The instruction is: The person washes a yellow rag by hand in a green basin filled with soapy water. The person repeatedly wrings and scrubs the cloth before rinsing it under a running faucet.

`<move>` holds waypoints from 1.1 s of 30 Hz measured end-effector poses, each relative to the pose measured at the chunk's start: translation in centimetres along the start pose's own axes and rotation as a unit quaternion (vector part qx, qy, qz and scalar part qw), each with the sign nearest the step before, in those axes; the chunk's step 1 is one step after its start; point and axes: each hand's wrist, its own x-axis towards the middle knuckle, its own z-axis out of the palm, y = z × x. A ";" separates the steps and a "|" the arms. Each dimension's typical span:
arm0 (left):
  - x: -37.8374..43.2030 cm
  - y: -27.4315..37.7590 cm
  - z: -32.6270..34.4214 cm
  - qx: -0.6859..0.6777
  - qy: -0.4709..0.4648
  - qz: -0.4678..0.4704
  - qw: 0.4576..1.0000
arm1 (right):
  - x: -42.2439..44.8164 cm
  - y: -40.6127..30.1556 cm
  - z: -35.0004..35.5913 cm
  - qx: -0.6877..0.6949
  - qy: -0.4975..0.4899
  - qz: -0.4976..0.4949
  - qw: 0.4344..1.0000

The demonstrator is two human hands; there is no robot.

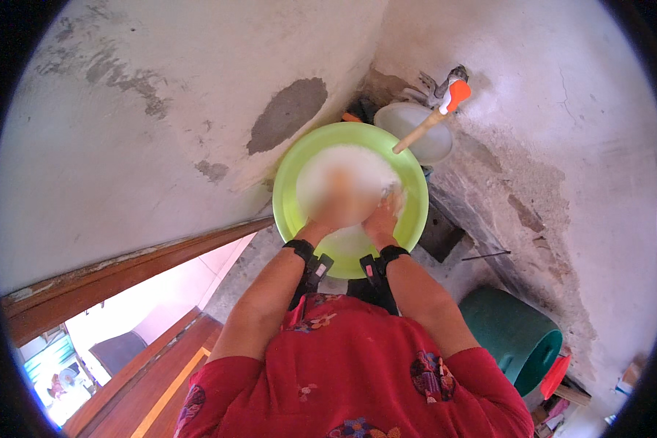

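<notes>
A lime-green plastic basin (pixel 282 200) stands in front of me, holding water and whitish suds (pixel 356 156). Both hands reach down inside it, with black straps around the wrists. My left hand (pixel 322 225) is mostly lost in a blurred patch over the middle of the basin. On the right side of the suds, my right hand (pixel 383 216) is partly visible, its fingers wet with foam. The blur hides what either hand touches or holds.
Beyond the basin, a tan rod (pixel 420 130) with an orange-and-white end slants over its rim, above a whitish round vessel (pixel 438 145). Plastered walls meet behind. A dark green plastic barrel (pixel 509 334) lies at right, near a red object (pixel 555 376). A wooden door (pixel 159 378) stands left.
</notes>
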 end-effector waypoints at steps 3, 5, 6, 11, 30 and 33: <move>-1.5 -0.1 -0.4 -0.026 0.046 -0.055 0.997 | 0.8 0.8 0.0 0.134 -0.050 -0.020 0.990; -1.4 -0.2 -0.9 -0.021 0.046 -0.054 0.997 | 1.4 2.0 -0.5 0.273 -0.058 -0.045 0.959; -1.6 0.3 -1.9 -0.038 0.000 -0.091 0.995 | 1.0 1.8 -1.4 0.384 -0.034 -0.020 0.922; -2.2 0.3 -6.0 -0.120 -0.021 -0.157 0.980 | 0.0 0.8 -6.6 0.695 0.023 -0.007 0.719; -2.9 3.2 -4.4 -0.648 -0.102 -0.263 0.708 | 2.1 -0.3 2.2 0.478 -0.112 -0.008 0.871; -4.2 2.5 -5.6 -0.730 -0.033 -0.204 0.651 | -2.4 -4.7 -4.2 0.666 -0.205 -0.059 0.715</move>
